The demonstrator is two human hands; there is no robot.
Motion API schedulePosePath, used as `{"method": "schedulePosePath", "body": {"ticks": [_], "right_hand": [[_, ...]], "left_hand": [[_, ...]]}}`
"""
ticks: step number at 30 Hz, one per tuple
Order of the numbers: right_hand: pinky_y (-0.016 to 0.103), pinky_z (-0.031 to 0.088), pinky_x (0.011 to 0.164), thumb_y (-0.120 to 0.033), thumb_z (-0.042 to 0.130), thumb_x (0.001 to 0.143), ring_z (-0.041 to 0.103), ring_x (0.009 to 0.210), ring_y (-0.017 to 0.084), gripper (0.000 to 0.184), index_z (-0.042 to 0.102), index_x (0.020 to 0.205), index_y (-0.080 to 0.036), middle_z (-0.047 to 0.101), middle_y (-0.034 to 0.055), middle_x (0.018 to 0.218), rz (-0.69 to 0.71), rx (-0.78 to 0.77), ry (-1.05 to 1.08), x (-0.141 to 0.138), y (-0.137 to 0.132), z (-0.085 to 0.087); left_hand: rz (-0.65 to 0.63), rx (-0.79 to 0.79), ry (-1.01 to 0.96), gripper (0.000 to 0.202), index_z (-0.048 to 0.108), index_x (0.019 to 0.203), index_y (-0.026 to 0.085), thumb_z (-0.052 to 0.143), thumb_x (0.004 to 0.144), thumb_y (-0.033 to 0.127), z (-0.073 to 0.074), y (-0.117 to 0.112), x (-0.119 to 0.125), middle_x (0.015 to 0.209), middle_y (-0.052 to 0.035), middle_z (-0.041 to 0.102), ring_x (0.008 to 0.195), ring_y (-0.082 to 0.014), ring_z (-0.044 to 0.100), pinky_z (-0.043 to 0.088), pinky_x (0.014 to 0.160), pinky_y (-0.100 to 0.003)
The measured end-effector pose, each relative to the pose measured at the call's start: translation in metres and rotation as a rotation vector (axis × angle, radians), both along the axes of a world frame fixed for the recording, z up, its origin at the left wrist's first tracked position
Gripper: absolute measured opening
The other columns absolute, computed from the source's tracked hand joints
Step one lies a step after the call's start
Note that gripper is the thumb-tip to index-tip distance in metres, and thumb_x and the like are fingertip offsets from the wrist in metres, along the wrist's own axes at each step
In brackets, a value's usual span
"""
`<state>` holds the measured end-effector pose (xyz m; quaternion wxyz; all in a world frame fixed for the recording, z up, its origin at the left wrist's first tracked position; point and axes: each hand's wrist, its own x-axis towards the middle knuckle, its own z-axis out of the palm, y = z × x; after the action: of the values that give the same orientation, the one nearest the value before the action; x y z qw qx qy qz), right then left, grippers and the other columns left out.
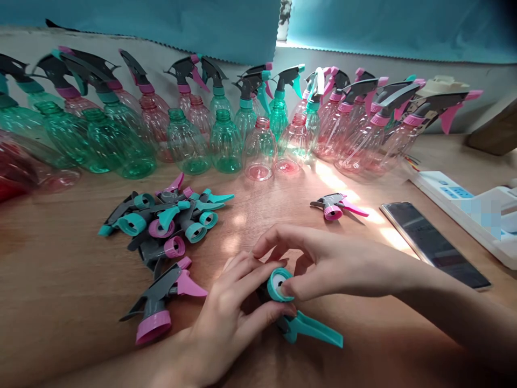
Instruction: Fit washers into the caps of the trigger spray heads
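Note:
A dark grey spray trigger head (311, 326) with a teal collar and teal lever is between my hands, low over the table. My left hand (238, 302) is closed around its body, thumb below the collar. The collar's open end faces up toward me and shows a white disc with a dark hole. My right hand (323, 264) has its thumb at the collar's rim and its fingers curved over the far side. Left of my hands lies a loose pile of spray heads (161, 215) in pink and teal. Nearest is a grey and pink spray head (155, 302).
Green and pink clear bottles (228, 143) stand in rows along the back, several topped with spray heads. A single pink spray head (333, 207) lies beyond my right hand. A phone (436, 242) and a white power strip (456, 199) lie at the right.

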<state>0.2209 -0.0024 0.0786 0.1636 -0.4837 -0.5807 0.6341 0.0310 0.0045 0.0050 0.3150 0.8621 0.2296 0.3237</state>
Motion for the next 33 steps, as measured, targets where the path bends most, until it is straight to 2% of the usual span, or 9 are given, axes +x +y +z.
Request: {"method": "schedulePosePath", "body": {"ticks": [4, 7, 9, 13, 15, 22, 24, 33], "right_hand": [[0.021, 0.045, 0.066, -0.007, 0.064, 0.069, 0.054, 0.072, 0.009, 0.044, 0.052, 0.109, -0.018, 0.058, -0.003, 0.088, -0.015, -0.108, 0.088, -0.004, 0.005, -0.011], [0.025, 0.047, 0.067, -0.006, 0.061, 0.067, 0.058, 0.075, 0.012, 0.045, 0.05, 0.108, -0.018, 0.059, -0.0027, 0.083, 0.007, -0.166, 0.143, -0.004, 0.003, -0.012], [0.028, 0.048, 0.07, -0.007, 0.06, 0.067, 0.059, 0.081, 0.014, 0.043, 0.051, 0.108, -0.019, 0.062, -0.0002, 0.092, 0.019, -0.085, 0.062, -0.004, -0.002, -0.008], [0.027, 0.049, 0.074, -0.006, 0.053, 0.073, 0.06, 0.091, 0.015, 0.04, 0.052, 0.11, -0.022, 0.063, 0.0006, 0.109, -0.024, 0.192, -0.082, -0.005, -0.014, 0.001], [0.025, 0.049, 0.073, -0.004, 0.051, 0.074, 0.061, 0.089, 0.013, 0.041, 0.051, 0.111, -0.021, 0.062, 0.0008, 0.11, -0.049, 0.223, -0.088, -0.004, -0.016, 0.003], [0.025, 0.049, 0.075, -0.012, 0.062, 0.077, 0.06, 0.089, 0.011, 0.04, 0.05, 0.115, -0.019, 0.059, 0.0015, 0.115, 0.03, 0.084, 0.027, 0.004, -0.007, 0.005], [0.025, 0.049, 0.075, -0.009, 0.063, 0.075, 0.059, 0.091, 0.012, 0.044, 0.049, 0.115, -0.02, 0.058, 0.0015, 0.115, 0.033, 0.051, 0.045, 0.004, -0.007, 0.005], [0.026, 0.046, 0.074, -0.009, 0.066, 0.069, 0.054, 0.088, 0.013, 0.048, 0.051, 0.112, -0.021, 0.056, -0.0014, 0.096, -0.032, -0.083, 0.085, -0.001, -0.002, -0.004]], "left_hand": [[0.002, 0.011, -0.019, 0.029, 0.059, 0.113, 0.02, 0.059, 0.089, 0.035, -0.001, -0.001, 0.0, 0.09, -0.0025, 0.067, 0.086, -0.0183, 0.061, 0.048, 0.082, -0.031], [-0.005, -0.007, -0.001, 0.029, 0.059, 0.114, 0.021, 0.062, 0.088, 0.033, -0.002, -0.002, -0.001, 0.089, -0.0015, 0.067, 0.086, -0.0183, 0.061, 0.047, 0.081, -0.031], [-0.009, -0.009, -0.002, 0.026, 0.06, 0.11, 0.02, 0.061, 0.088, 0.033, -0.002, -0.002, -0.001, 0.09, -0.0022, 0.067, 0.086, -0.019, 0.06, 0.046, 0.08, -0.032], [-0.017, 0.035, -0.016, 0.027, 0.061, 0.108, 0.018, 0.061, 0.088, 0.034, -0.001, -0.002, -0.001, 0.096, -0.0056, 0.066, 0.089, -0.0208, 0.059, 0.046, 0.08, -0.032], [-0.023, 0.05, -0.018, 0.031, 0.06, 0.11, 0.017, 0.064, 0.086, 0.035, -0.001, -0.002, -0.001, 0.096, -0.0058, 0.066, 0.089, -0.0207, 0.059, 0.045, 0.079, -0.032], [-0.023, 0.047, -0.01, 0.032, 0.06, 0.112, 0.016, 0.064, 0.086, 0.035, 0.002, -0.002, 0.0, 0.092, -0.0057, 0.065, 0.087, -0.0205, 0.059, 0.046, 0.078, -0.033], [-0.027, 0.055, -0.02, 0.03, 0.061, 0.11, 0.017, 0.063, 0.086, 0.035, 0.002, -0.001, 0.0, 0.091, -0.0055, 0.066, 0.085, -0.0203, 0.059, 0.047, 0.077, -0.033], [-0.007, 0.087, -0.063, 0.034, 0.062, 0.115, 0.02, 0.055, 0.091, 0.041, 0.004, 0.0, -0.001, 0.09, -0.0053, 0.068, 0.088, -0.0198, 0.061, 0.049, 0.082, -0.034]]}}
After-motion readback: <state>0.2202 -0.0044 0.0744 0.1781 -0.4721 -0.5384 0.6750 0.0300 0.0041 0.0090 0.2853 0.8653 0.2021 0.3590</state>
